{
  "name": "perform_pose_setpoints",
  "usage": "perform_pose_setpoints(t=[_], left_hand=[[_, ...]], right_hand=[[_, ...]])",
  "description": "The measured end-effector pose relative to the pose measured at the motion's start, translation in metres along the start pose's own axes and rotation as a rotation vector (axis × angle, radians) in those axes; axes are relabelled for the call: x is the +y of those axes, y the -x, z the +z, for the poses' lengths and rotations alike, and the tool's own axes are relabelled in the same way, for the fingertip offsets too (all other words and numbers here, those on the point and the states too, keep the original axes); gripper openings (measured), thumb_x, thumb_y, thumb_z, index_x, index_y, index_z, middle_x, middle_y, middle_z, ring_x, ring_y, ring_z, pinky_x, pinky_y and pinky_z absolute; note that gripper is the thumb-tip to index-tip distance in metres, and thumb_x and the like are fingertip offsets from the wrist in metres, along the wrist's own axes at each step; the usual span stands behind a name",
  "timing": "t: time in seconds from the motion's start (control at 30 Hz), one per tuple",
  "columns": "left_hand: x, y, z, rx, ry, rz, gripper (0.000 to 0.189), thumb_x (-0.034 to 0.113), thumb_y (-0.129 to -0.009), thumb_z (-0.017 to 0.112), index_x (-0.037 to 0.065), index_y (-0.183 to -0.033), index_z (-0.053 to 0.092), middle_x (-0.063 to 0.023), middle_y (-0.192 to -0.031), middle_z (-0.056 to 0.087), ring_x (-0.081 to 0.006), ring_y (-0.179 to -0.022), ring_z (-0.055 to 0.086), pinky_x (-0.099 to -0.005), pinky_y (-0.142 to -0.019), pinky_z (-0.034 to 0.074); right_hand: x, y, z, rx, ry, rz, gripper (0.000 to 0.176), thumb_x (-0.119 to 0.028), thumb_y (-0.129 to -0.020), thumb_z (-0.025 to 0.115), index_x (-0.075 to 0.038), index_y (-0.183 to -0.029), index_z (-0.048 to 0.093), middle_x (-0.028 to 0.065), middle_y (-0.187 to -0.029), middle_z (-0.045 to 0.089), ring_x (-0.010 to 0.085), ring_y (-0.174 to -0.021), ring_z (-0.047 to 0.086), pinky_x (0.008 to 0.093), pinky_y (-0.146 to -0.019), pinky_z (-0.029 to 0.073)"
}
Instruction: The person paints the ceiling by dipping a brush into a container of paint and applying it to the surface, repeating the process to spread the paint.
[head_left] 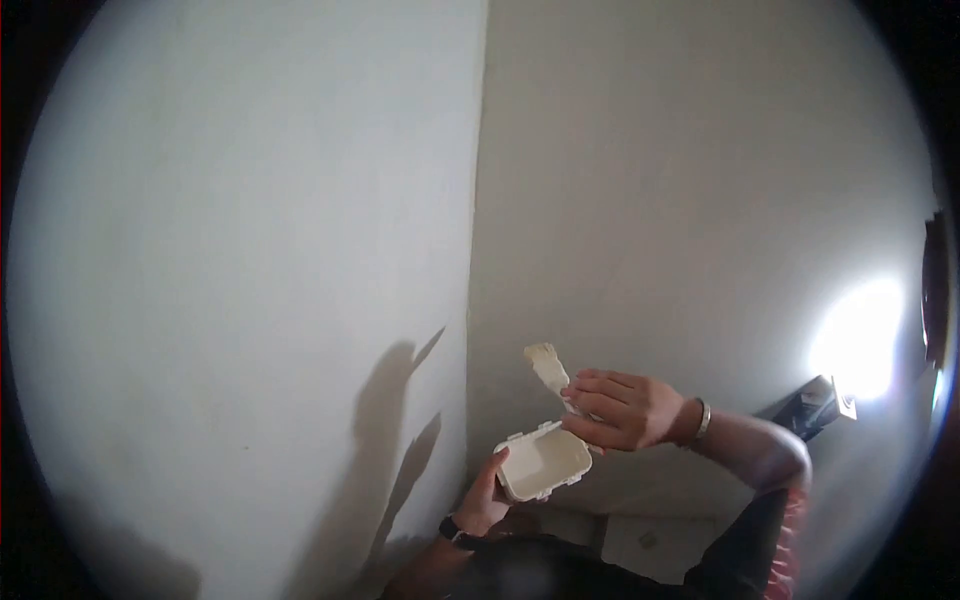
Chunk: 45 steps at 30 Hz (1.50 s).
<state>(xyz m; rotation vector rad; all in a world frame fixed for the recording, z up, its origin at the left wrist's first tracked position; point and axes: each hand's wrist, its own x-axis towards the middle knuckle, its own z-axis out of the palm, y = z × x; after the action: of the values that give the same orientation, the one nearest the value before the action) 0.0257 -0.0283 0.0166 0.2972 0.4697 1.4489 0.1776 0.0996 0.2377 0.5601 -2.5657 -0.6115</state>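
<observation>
My left hand (484, 497) grips the left end of a white rectangular container (545, 464), its open side showing and its inside pale. Over the container's upper right corner is my right hand (620, 408), its fingers closed round the handle of a brush (546, 366). The brush points up and left, its pale, coated-looking bristle end in the air near the wall. Where the handle runs under the fingers is hidden.
Two pale walls (250, 250) meet at a vertical corner line, with shadows of the arms on the left one. A bright lamp (865, 345) glows at the right beside a dark box-like object (810, 408). A dark object (936, 290) stands at the far right edge.
</observation>
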Motion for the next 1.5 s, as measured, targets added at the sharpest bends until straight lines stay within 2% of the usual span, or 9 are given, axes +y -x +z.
perform_pose_setpoints(t=[0.23, 0.37, 0.43, 0.5, 0.67, 0.77, 1.07, 1.33, 1.5], left_hand=[[-0.003, -0.008, 0.01, 0.128, -0.048, 0.034, 0.058, 0.042, -0.094, 0.046, 0.005, -0.138, 0.039, -0.0148, -0.13, 0.054, -0.0325, -0.115, 0.057, -0.0511, -0.087, 0.052], [-0.007, -0.016, -0.023, -0.076, 0.062, -0.054, 0.057, 0.042, -0.092, 0.048, 0.005, -0.136, 0.043, -0.0143, -0.129, 0.055, -0.0316, -0.115, 0.057, -0.0496, -0.092, 0.05], [-0.01, -0.013, -0.021, 0.148, -0.024, -0.024, 0.056, 0.043, -0.092, 0.048, 0.006, -0.134, 0.047, -0.0136, -0.129, 0.056, -0.0297, -0.116, 0.057, -0.0467, -0.096, 0.048], [-0.017, -0.013, -0.028, 0.181, -0.12, 0.057, 0.056, 0.043, -0.092, 0.048, 0.006, -0.134, 0.047, -0.0132, -0.129, 0.056, -0.0287, -0.116, 0.057, -0.0452, -0.097, 0.047], [-0.011, -0.022, -0.022, 0.33, -0.157, 0.102, 0.057, 0.042, -0.091, 0.048, 0.005, -0.135, 0.047, -0.0126, -0.13, 0.056, -0.027, -0.116, 0.057, -0.044, -0.099, 0.046], [0.037, -0.025, -0.002, 0.224, -0.137, 0.045, 0.056, 0.041, -0.092, 0.046, 0.005, -0.134, 0.047, -0.0127, -0.13, 0.056, -0.0268, -0.116, 0.057, -0.0448, -0.097, 0.048], [0.04, -0.063, 0.056, 0.291, -0.341, 0.038, 0.057, 0.044, -0.093, 0.044, 0.004, -0.133, 0.045, -0.0155, -0.128, 0.056, -0.0292, -0.116, 0.057, -0.0435, -0.095, 0.05], [0.007, -0.088, -0.021, 0.092, -0.352, 0.054, 0.054, 0.04, -0.098, 0.037, 0.0, -0.135, 0.044, -0.0152, -0.132, 0.054, -0.027, -0.117, 0.056, -0.0417, -0.102, 0.044], [0.023, -0.083, -0.01, 0.068, -0.398, 0.048, 0.055, 0.041, -0.099, 0.037, 0.001, -0.135, 0.044, -0.0151, -0.132, 0.054, -0.0255, -0.117, 0.056, -0.0392, -0.1, 0.044]], right_hand=[[-0.044, 0.076, 0.019, 0.209, -0.505, 0.501, 0.033, -0.013, -0.077, 0.071, -0.013, -0.109, 0.065, 0.0092, -0.114, 0.064, 0.0253, -0.099, 0.066, 0.0331, -0.076, 0.058], [-0.082, 0.104, 0.056, 0.434, -0.571, 0.773, 0.033, -0.009, -0.073, 0.078, -0.013, -0.104, 0.065, 0.0083, -0.104, 0.068, 0.0232, -0.091, 0.069, 0.0325, -0.071, 0.059], [-0.099, 0.113, 0.068, 0.539, -0.584, 0.886, 0.031, -0.008, -0.073, 0.08, -0.012, -0.1, 0.065, 0.0073, -0.098, 0.071, 0.0217, -0.086, 0.07, 0.0325, -0.07, 0.058], [-0.112, 0.118, 0.072, 0.663, -0.59, 1.099, 0.027, -0.006, -0.072, 0.08, -0.01, -0.093, 0.066, 0.0081, -0.091, 0.071, 0.0234, -0.082, 0.071, 0.0329, -0.07, 0.058], [-0.109, 0.133, 0.066, 0.756, -0.645, 1.069, 0.024, -0.003, -0.07, 0.079, -0.008, -0.089, 0.065, 0.0108, -0.09, 0.071, 0.0256, -0.082, 0.071, 0.0329, -0.071, 0.058], [-0.084, 0.107, 0.061, 0.738, -0.67, 1.033, 0.024, -0.001, -0.072, 0.076, -0.007, -0.091, 0.063, 0.0132, -0.089, 0.071, 0.0274, -0.082, 0.071, 0.0337, -0.071, 0.058], [-0.069, 0.117, 0.057, 0.845, -0.835, 1.083, 0.02, -0.001, -0.077, 0.073, -0.005, -0.091, 0.059, 0.0148, -0.09, 0.07, 0.0298, -0.085, 0.071, 0.0372, -0.072, 0.058], [-0.088, 0.153, 0.118, 0.544, -0.614, 0.867, 0.03, -0.005, -0.069, 0.081, -0.006, -0.094, 0.064, 0.0128, -0.096, 0.07, 0.0288, -0.091, 0.07, 0.0379, -0.077, 0.058], [-0.059, 0.138, 0.103, 0.357, -0.687, 0.672, 0.03, -0.01, -0.076, 0.073, -0.009, -0.105, 0.065, 0.0092, -0.109, 0.068, 0.0269, -0.102, 0.066, 0.0363, -0.086, 0.057]])
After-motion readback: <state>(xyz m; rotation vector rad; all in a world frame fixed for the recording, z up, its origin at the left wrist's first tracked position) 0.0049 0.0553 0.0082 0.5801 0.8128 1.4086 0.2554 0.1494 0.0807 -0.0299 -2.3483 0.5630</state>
